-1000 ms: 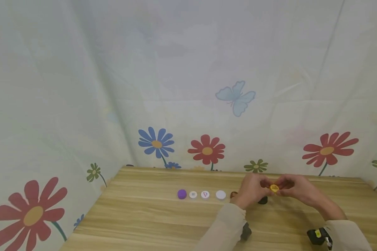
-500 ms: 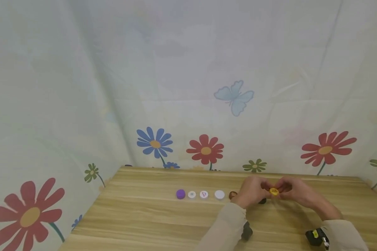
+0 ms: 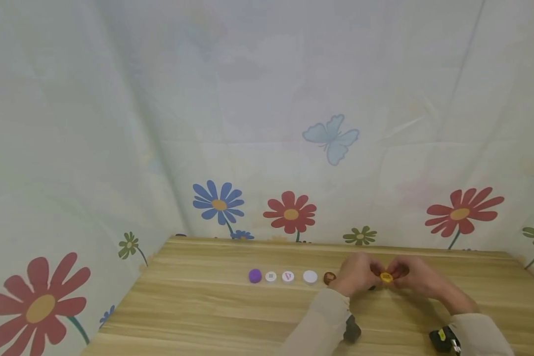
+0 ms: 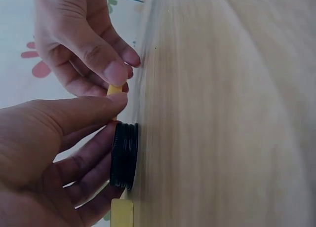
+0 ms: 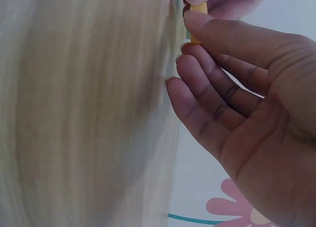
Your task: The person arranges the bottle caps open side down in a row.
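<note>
Between the fingertips of both hands is a small round yellow bottle cap [image 3: 386, 277], low over the wooden table. My left hand [image 3: 357, 273] pinches its left side, and my right hand [image 3: 416, 278] pinches the right. Seen from the left wrist, the yellow cap stands edge-on, and a black ridged lid [image 4: 124, 158] is close by the left hand's curled lower fingers. Whether those fingers touch the lid I cannot tell. In the head view the left hand hides most of it. From the right wrist, thumb and fingers hold the yellow cap's edge, other fingers loosely bent.
Left of the hands runs a row: a purple cap [image 3: 255, 276], a white cap with a grey square [image 3: 271, 276], a white cap with red print [image 3: 288, 277], a plain white cap [image 3: 310, 277] and a brown cap [image 3: 329, 278]. A flowered cloth [image 3: 249, 123] hangs behind the table.
Both hands have lowered the yellow cap slightly toward the table, keeping their pinch. It has tipped from facing the camera to lying flatter. The row of caps stays in place.
</note>
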A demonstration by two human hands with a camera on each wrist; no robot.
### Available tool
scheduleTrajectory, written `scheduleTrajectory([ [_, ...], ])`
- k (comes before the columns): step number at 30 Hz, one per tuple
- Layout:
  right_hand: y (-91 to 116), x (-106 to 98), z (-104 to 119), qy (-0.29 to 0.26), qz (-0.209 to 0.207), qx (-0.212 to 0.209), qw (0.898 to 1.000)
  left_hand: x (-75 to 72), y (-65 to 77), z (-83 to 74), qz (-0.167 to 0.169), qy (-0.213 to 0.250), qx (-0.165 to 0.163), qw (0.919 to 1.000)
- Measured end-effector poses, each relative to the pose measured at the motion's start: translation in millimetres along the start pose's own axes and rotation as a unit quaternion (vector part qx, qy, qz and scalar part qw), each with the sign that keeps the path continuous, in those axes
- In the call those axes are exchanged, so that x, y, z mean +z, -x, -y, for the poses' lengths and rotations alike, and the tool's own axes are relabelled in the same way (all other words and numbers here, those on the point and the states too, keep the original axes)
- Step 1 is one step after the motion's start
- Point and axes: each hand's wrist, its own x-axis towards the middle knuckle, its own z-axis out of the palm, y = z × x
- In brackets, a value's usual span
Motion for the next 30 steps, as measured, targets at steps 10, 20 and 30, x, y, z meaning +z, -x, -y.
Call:
scheduleTrajectory([
  [10,-4,5,-5,0.006,0.0,0.021,1.0,3.0,-0.4,-2.5,0.005,-0.028,-0.029,0.9992],
  [20,-2,6,-9,0.021,0.003,0.033,0.999,6.5,1.8,-8.3,0.005,-0.042,-0.054,0.9976],
  [30,-4,4,-5,0.018,0.004,0.062,0.998,6.5,2.2,-9.9,0.016,-0.038,-0.078,0.9962],
])
